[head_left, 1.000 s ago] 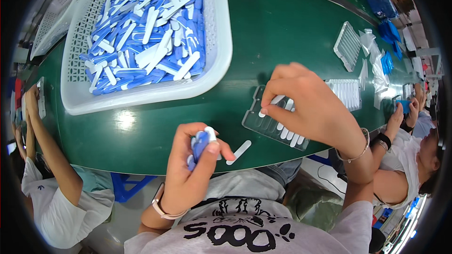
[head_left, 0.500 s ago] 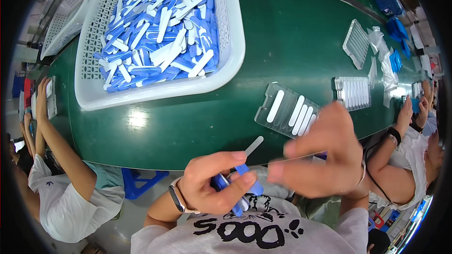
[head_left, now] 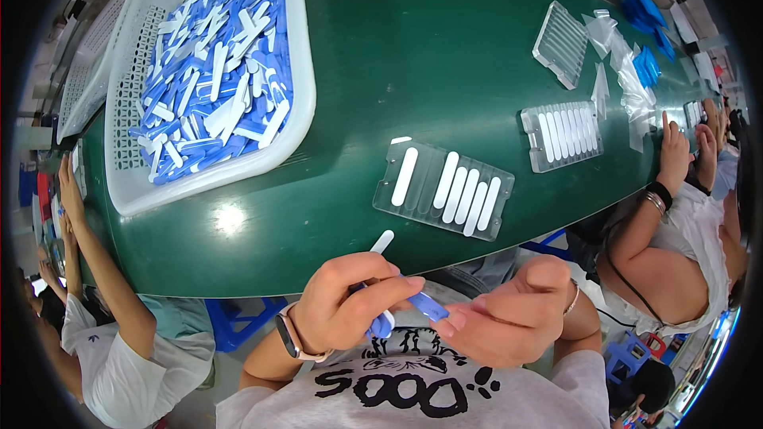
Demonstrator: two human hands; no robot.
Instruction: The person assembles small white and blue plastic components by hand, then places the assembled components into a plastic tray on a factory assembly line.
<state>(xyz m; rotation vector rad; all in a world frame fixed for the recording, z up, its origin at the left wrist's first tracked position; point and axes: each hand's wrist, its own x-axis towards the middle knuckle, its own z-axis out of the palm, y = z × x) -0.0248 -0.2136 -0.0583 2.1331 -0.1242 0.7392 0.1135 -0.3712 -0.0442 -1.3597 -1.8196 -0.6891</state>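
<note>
My left hand is closed around a small bunch of flat, round-ended blue-and-white strips. One blue strip sticks out between its thumb and index finger. The fingertips of my right hand pinch the free end of that strip. Just beyond my left hand, a white strip lies near the table edge. Farther right sits a clear grooved tray, with one white strip at its left and several side by side at its right; grooves between them are bare.
A white perforated basket full of blue and white strips stands at left on the green table. At right are a second clear tray of white strips, another clear tray and plastic wrapping. Other people sit on both sides.
My right hand has come back from beside the near tray to my left hand and now pinches the blue strip. The view has shifted, and the tray's row of strips shows fully.
</note>
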